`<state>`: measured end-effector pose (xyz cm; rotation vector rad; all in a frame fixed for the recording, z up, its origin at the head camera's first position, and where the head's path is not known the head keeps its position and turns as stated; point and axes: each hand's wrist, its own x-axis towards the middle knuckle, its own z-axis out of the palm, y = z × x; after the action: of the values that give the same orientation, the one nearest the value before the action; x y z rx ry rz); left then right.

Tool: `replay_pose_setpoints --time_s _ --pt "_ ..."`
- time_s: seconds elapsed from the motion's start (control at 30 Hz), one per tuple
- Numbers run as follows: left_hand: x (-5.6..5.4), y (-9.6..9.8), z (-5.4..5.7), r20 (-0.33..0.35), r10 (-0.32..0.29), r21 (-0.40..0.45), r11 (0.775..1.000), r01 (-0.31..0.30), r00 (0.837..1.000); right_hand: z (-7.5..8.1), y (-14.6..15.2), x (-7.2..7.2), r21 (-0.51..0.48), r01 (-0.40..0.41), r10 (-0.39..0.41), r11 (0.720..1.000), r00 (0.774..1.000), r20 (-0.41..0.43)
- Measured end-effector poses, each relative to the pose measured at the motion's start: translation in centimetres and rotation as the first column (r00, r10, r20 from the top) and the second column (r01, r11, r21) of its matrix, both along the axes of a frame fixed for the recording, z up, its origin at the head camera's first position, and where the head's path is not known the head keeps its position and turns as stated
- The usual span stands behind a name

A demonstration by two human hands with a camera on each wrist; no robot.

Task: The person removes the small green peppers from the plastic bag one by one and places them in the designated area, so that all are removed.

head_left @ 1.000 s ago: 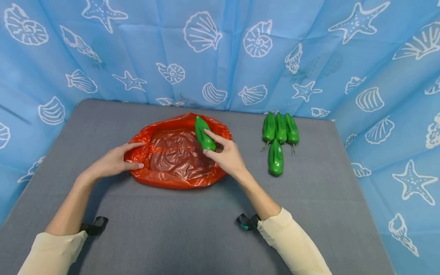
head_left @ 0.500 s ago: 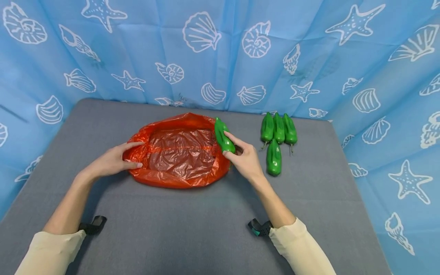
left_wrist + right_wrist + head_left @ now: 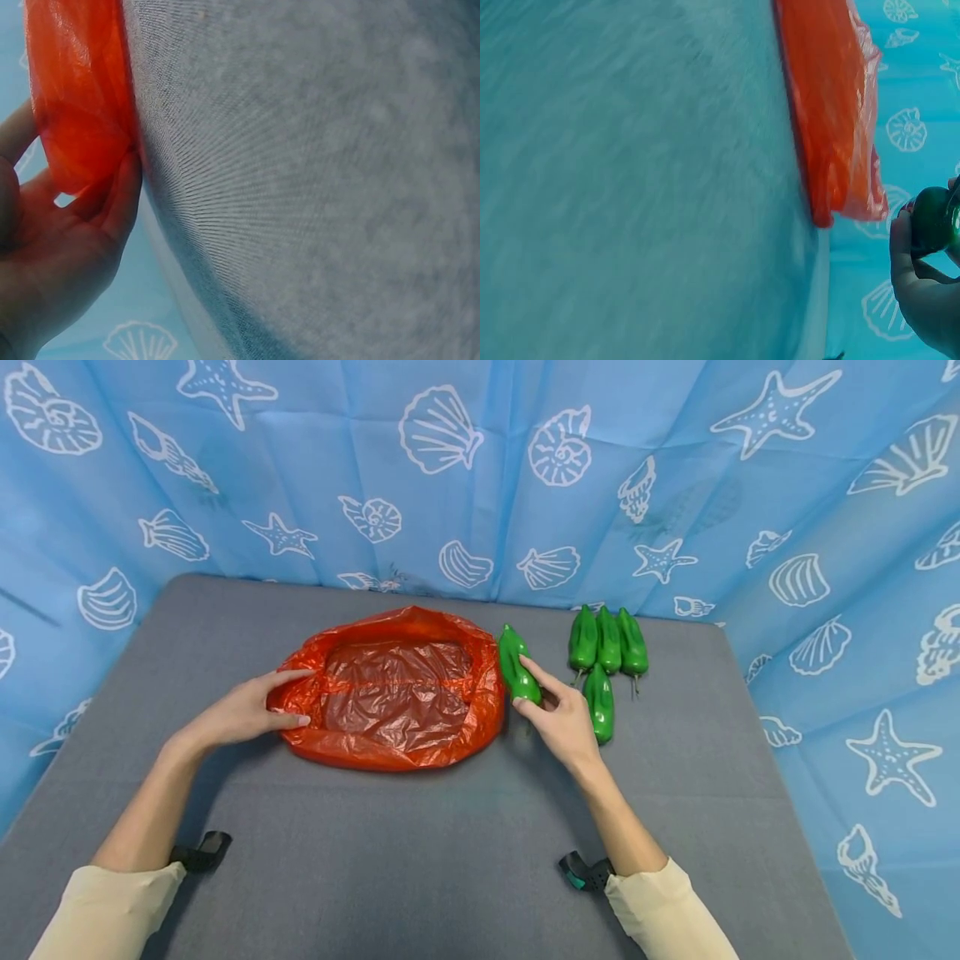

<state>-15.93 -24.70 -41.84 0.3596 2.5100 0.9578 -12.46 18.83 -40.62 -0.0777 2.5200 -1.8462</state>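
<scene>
A red plastic bag (image 3: 405, 752) lies with its mouth open upward in the head view. My left hand (image 3: 240, 714) holds the bag's left end between thumb and fingers; in the left wrist view, fingertips (image 3: 129, 169) touch the red film. My right hand (image 3: 562, 718) pinches a green pepper (image 3: 517, 668) just beyond the bag's right end, its pointed tip facing away from me. In the right wrist view the pepper (image 3: 932, 221) is cut off by the frame edge and appears raised off the table.
Several green peppers (image 3: 608, 639) lie on the grey table (image 3: 390, 860) at the right: a row of three at the back and another pepper (image 3: 602, 702) in front, partly behind my right hand. A blue curtain (image 3: 510, 518) with white shell prints hangs behind.
My right hand has carried the pepper rightward, from over the bag's mouth to outside its right end. The left hand keeps its place on the bag.
</scene>
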Motion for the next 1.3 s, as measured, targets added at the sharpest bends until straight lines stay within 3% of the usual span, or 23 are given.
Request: replay_pose_setpoints --time_s 0.83,1.3 --pt "-0.2 -0.1 0.0 0.007 -0.007 -0.032 0.999 0.007 1.0 -0.6 6.6 2.0 -0.02 0.137 -0.138 0.99 0.99 -0.04" --pt "-0.2 -0.1 -0.3 0.01 0.002 -0.03 1.0 -0.001 1.0 -0.9 9.8 3.7 0.033 0.222 -0.223 0.974 0.975 0.008"
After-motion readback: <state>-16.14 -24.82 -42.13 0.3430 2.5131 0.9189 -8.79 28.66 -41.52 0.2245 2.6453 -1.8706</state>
